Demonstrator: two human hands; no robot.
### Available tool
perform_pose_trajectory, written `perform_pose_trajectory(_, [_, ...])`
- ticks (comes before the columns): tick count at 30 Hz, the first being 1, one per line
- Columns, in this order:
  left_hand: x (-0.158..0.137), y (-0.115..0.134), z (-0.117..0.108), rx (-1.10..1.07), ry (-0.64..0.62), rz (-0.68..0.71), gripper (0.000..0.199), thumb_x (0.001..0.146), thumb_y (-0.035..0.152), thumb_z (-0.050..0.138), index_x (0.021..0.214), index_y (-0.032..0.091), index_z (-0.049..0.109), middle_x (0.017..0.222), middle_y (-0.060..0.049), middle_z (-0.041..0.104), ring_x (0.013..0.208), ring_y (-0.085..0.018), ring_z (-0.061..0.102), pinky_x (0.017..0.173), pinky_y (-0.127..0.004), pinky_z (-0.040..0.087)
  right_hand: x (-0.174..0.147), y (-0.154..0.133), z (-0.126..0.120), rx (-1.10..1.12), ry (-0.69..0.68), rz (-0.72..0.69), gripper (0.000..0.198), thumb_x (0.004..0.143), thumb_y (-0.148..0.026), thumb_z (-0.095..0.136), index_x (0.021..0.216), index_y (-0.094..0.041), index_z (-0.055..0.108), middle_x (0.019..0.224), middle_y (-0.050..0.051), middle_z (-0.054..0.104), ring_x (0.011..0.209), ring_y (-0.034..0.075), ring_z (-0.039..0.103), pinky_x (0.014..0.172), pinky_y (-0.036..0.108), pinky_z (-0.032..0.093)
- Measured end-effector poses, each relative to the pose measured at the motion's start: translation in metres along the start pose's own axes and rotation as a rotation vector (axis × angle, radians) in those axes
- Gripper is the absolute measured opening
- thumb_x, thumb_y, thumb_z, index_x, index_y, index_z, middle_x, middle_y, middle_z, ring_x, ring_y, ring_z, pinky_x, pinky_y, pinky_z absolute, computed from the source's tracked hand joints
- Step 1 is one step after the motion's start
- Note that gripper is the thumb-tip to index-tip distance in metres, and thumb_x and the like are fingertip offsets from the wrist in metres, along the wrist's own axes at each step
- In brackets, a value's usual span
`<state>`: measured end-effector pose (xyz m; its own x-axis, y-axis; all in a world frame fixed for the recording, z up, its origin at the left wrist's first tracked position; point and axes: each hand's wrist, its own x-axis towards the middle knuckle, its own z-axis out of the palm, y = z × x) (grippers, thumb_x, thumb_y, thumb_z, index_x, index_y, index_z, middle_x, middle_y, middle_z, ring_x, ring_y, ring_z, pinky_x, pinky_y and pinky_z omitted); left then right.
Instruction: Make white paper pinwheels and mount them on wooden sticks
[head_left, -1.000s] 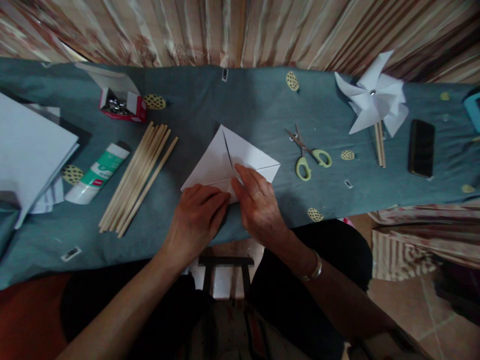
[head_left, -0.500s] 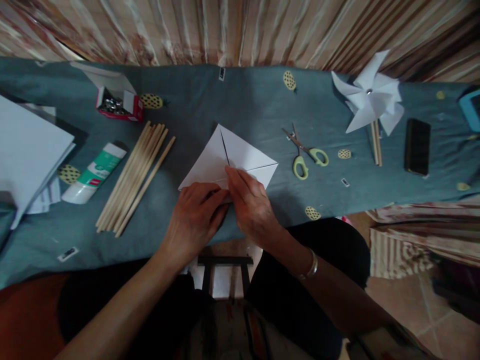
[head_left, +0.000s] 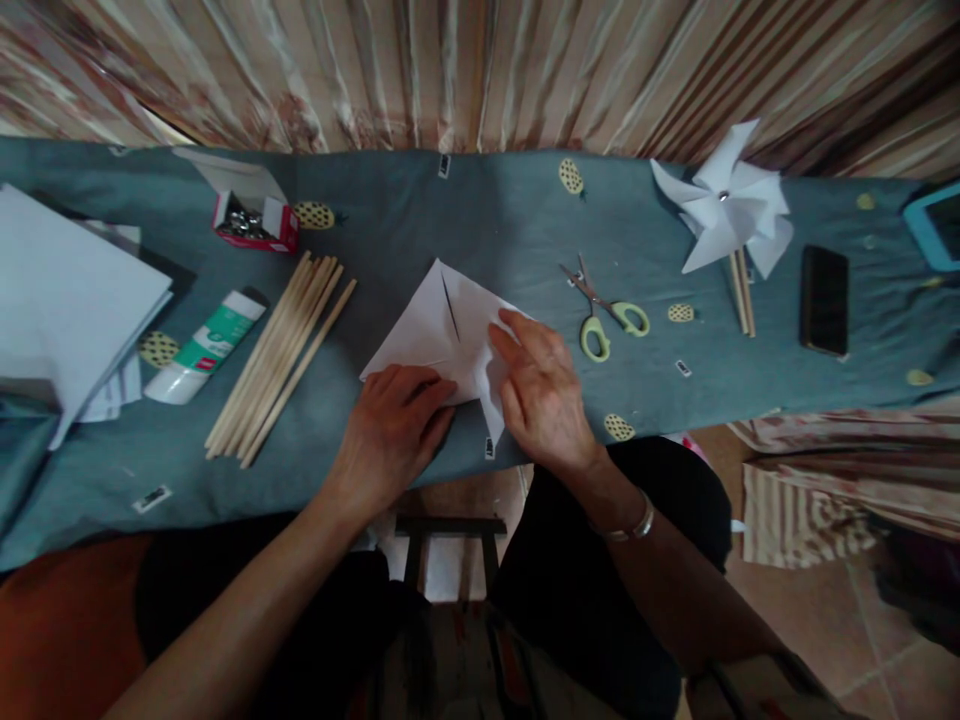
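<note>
A white square of paper (head_left: 420, 330) with slits cut in from its corners lies on the table in front of me. My left hand (head_left: 394, 425) grips its lower edge, thumb against the curled fingers. At the paper's right side is my right hand (head_left: 544, 390), fingers stretched and a little apart, the tips touching the sheet. A cut flap near that hand bends down and stands off the table. Right of the paper lie scissors (head_left: 596, 345) with green handles, blades slightly parted. The paper's right corner is hidden under my right fingers.
On the left are wooden sticks (head_left: 281, 360), a glue tube (head_left: 206, 345), a red box of metal pieces (head_left: 256, 225) and stacked white paper (head_left: 75, 290). A paper pinwheel (head_left: 724, 205), a phone (head_left: 825, 300) and a blue-edged device (head_left: 919, 230) lie to the right.
My right hand has moved from the paper's middle to its right side, its fingers spreading. A flap now hangs down there. My left hand has stayed on the lower edge.
</note>
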<state>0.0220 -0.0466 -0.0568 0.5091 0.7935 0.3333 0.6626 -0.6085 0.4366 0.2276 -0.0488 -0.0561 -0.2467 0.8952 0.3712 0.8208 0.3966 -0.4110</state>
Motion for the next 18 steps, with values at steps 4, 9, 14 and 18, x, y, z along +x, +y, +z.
perform_pose_trajectory(4, [0.0, -0.001, 0.0, 0.014, -0.001, 0.017, 0.017, 0.095, 0.023, 0.056, 0.107, 0.017, 0.068, 0.103, -0.01, 0.069, 0.092, -0.025, 0.065, 0.081, -0.041, 0.053, 0.013, 0.022, -0.006, -0.01, 0.016, 0.126, 0.047, 0.099, -0.02, 0.041, 0.146, -0.023, 0.048, 0.146, 0.01, 0.053, 0.14, 0.029, 0.046, 0.117, 0.051, 0.038])
perform_pose_trajectory(9, [0.001, -0.003, -0.005, 0.018, -0.005, 0.055, 0.018, 0.094, 0.019, 0.056, 0.108, 0.013, 0.067, 0.105, -0.013, 0.069, 0.093, -0.027, 0.064, 0.08, -0.042, 0.054, 0.02, 0.033, -0.009, -0.019, -0.001, 0.172, 0.041, 0.1, -0.027, 0.044, 0.137, -0.016, 0.058, 0.135, 0.015, 0.062, 0.131, 0.029, 0.055, 0.114, 0.049, 0.043])
perform_pose_trajectory(14, [0.003, -0.015, -0.015, 0.01, 0.008, 0.048, 0.021, 0.091, 0.013, 0.056, 0.107, 0.016, 0.069, 0.114, -0.013, 0.068, 0.097, -0.027, 0.063, 0.083, -0.046, 0.054, 0.017, 0.03, -0.021, 0.086, -0.017, 0.299, 0.039, 0.094, -0.032, 0.056, 0.129, -0.017, 0.063, 0.115, 0.012, 0.073, 0.093, 0.024, 0.071, 0.093, 0.044, 0.057])
perform_pose_trajectory(18, [0.006, -0.029, -0.025, 0.058, 0.06, 0.055, 0.022, 0.09, 0.01, 0.056, 0.104, 0.017, 0.07, 0.119, -0.014, 0.067, 0.103, -0.029, 0.061, 0.087, -0.048, 0.055, 0.01, 0.025, -0.023, 0.338, -0.117, 0.482, 0.045, 0.085, -0.031, 0.066, 0.127, -0.015, 0.063, 0.09, 0.004, 0.075, 0.067, 0.016, 0.068, 0.07, 0.033, 0.059])
